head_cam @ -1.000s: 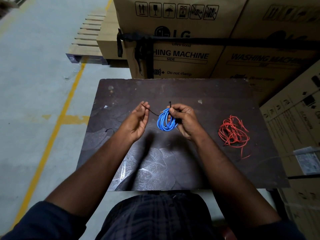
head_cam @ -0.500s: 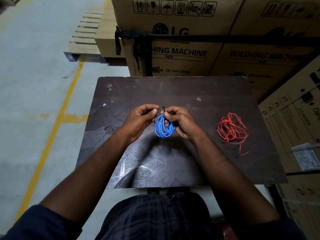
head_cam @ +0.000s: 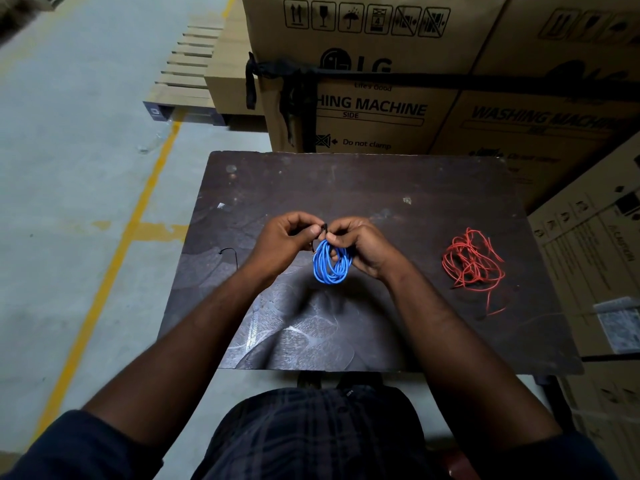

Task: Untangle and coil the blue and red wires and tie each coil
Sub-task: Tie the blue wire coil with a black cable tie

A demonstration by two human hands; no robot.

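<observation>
The blue wire (head_cam: 328, 265) is wound into a small coil and hangs above the middle of the dark table (head_cam: 363, 181). My right hand (head_cam: 363, 247) grips the coil at its top. My left hand (head_cam: 284, 239) is closed right beside it, pinching a thin black tie (head_cam: 324, 226) that sticks up between the fingertips of both hands. The red wire (head_cam: 472, 263) lies in a loose tangle on the table to the right, apart from both hands.
A second short black tie (head_cam: 229, 252) lies on the table near its left edge. Large cardboard washing machine boxes (head_cam: 374, 74) stand right behind the table and along its right side. A grey floor with a yellow line (head_cam: 114, 258) runs on the left.
My left hand has moved right, from holding the tie stretched out to the left, until its fingertips meet the right hand at the top of the blue coil.
</observation>
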